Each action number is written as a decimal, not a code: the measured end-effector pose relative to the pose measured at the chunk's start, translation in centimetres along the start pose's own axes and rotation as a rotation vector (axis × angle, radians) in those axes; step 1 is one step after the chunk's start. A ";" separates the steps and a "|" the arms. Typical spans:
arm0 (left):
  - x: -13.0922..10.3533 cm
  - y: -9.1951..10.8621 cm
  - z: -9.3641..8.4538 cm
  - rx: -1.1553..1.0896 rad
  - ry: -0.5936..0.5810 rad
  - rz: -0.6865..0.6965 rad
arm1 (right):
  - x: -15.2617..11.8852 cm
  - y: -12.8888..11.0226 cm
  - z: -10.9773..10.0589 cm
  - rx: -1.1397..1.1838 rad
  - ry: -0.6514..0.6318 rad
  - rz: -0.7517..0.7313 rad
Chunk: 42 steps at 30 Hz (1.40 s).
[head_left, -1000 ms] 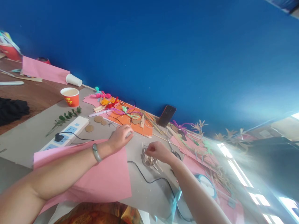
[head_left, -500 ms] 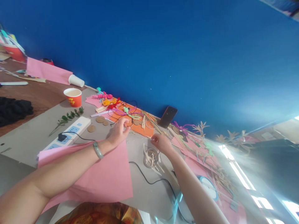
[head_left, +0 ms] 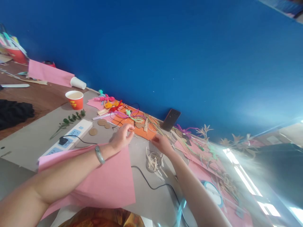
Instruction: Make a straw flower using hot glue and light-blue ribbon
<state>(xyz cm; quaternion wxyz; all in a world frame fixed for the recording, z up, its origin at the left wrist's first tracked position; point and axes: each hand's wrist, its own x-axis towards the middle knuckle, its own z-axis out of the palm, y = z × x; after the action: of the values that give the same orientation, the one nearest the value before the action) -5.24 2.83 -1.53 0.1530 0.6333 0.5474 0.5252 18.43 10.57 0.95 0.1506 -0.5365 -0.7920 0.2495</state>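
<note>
My left hand (head_left: 123, 136), with a pale bangle on its wrist, hovers by the near edge of the orange sheet (head_left: 142, 132). Its fingers are curled, thumb and index finger close together; anything between them is too small to make out. To its right my right hand (head_left: 161, 143) is above the grey board, fingertips pinched near the sheet's corner, and what they hold, if anything, cannot be seen. Below the right hand stands a round clear dish (head_left: 153, 162) with pale wooden slivers in and around it. Pink paper (head_left: 99, 179) lies under my left forearm.
A power strip (head_left: 71, 138), leafy sprig (head_left: 68, 120) and red paper cup (head_left: 75, 100) are on the left. A phone (head_left: 170, 119) leans against the blue wall. Coloured pipe cleaners (head_left: 132, 118) lie behind the hands; a black cable (head_left: 153, 187) crosses in front.
My left hand has shifted slightly down, its thumb and index finger looking closer together. My right hand has moved slightly left and away from the dish.
</note>
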 end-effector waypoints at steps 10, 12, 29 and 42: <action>-0.5 0.6 1.0 -0.471 -0.408 -0.188 | -2.3 -4.6 0.3 0.600 -0.203 0.023; -0.5 0.6 1.3 -0.600 -0.466 -0.244 | -2.3 -5.1 0.4 0.650 -0.213 0.031; -0.4 -0.1 1.3 -0.545 -0.392 -0.362 | -2.8 -5.7 -0.6 0.453 -0.062 0.012; 0.4 -0.3 0.7 -0.456 -0.117 -0.407 | -2.8 -2.9 -1.1 -0.390 -0.193 0.046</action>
<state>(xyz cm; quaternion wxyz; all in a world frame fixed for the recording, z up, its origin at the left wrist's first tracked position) -4.86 3.58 -1.81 0.4243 0.4894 0.5214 0.5555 17.78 7.41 3.55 -0.0382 -0.5469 -0.8236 0.1451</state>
